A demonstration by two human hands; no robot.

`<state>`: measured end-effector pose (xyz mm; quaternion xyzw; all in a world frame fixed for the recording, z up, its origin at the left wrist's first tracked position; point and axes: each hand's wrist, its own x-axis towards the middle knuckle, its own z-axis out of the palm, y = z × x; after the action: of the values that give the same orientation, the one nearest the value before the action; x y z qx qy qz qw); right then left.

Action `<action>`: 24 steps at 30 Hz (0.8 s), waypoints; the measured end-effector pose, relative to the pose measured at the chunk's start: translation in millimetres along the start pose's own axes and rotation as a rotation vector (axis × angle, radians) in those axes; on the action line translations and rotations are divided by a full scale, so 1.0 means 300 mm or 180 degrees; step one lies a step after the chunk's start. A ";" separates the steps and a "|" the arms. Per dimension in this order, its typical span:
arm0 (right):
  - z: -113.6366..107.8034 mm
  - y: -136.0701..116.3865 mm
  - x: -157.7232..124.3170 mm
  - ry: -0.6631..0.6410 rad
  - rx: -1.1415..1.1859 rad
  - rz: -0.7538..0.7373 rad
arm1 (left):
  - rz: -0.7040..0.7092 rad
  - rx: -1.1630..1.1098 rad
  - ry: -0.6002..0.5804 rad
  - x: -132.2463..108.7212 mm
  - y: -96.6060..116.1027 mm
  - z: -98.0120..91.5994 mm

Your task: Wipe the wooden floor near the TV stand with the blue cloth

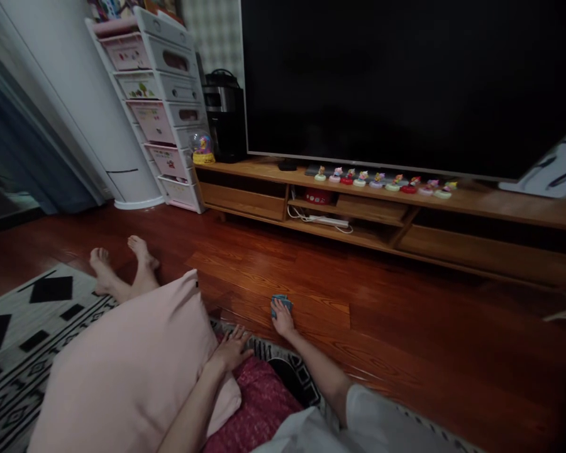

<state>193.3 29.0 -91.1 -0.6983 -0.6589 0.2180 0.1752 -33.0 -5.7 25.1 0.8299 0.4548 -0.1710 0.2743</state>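
Observation:
On the wooden floor, just past the edge of the rug, my right hand [282, 318] has its fingers closed over some flat blue pieces that look like cards [281, 297]. Part of the cards is hidden beneath that hand. My left hand [234, 349] lies flat with fingers spread on the dark red cloth [259, 390] over my leg, holding nothing. A large pale pink pillow [136, 358] lies across my lap, under my left forearm.
Ahead runs a low wooden TV cabinet [245, 200] with a row of small figurines [380, 180] below a large dark television [405, 82]. A drawer tower [170, 113] stands at left. Bare feet [104, 270] stretch beyond the patterned rug [9, 390].

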 end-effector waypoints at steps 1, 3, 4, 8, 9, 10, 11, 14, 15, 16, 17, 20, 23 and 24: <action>0.011 0.008 -0.019 -0.0039 -0.0001 -0.0072 | 0.0010 -0.0022 0.0023 0.001 -0.001 0.002; 0.045 0.042 -0.090 -0.0184 -0.0006 -0.0311 | 0.0035 -0.0058 0.0059 0.004 -0.003 0.005; 0.064 0.065 -0.135 -0.0281 -0.0015 -0.0454 | 0.0040 -0.0061 0.0059 0.005 -0.003 0.007; 0.113 0.154 -0.302 -0.0553 -0.0035 -0.0772 | 0.0055 -0.0060 0.0021 0.005 -0.001 0.011; 0.113 0.166 -0.324 -0.0558 -0.0020 -0.0798 | 0.0065 -0.0078 0.0031 0.003 0.000 0.010; 0.109 0.172 -0.332 -0.0546 -0.0001 -0.0816 | 0.0069 -0.0095 0.0036 0.001 0.000 0.010; 0.101 0.173 -0.327 -0.0530 0.0013 -0.0823 | 0.0065 -0.0105 0.0037 0.000 0.001 0.010; 0.063 0.141 -0.238 -0.0419 0.0026 -0.0735 | 0.0059 -0.0090 0.0022 -0.001 -0.007 0.013; 0.049 0.122 -0.192 -0.0352 0.0024 -0.0659 | 0.0069 -0.0101 0.0032 0.001 -0.011 0.016; 0.036 0.101 -0.143 -0.0278 0.0020 -0.0554 | 0.0097 -0.0132 0.0064 0.005 -0.015 0.017; 0.024 0.079 -0.096 -0.0209 0.0016 -0.0438 | 0.0145 -0.0186 0.0120 0.008 -0.017 0.016; 0.010 0.033 0.001 -0.0116 0.0008 -0.0172 | 0.0507 -0.0487 0.0355 -0.001 0.013 -0.017; 0.039 0.045 -0.016 -0.0192 0.0044 -0.0294 | 0.1180 -0.0973 0.0653 -0.075 0.115 -0.104; 0.057 0.063 -0.048 -0.0244 0.0061 -0.0434 | 0.1387 -0.1147 0.0742 -0.116 0.158 -0.139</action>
<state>199.5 12.5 -114.4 -0.6412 -0.7091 0.2384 0.1710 -9.8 -23.9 90.8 0.8599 0.3175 0.0716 0.3932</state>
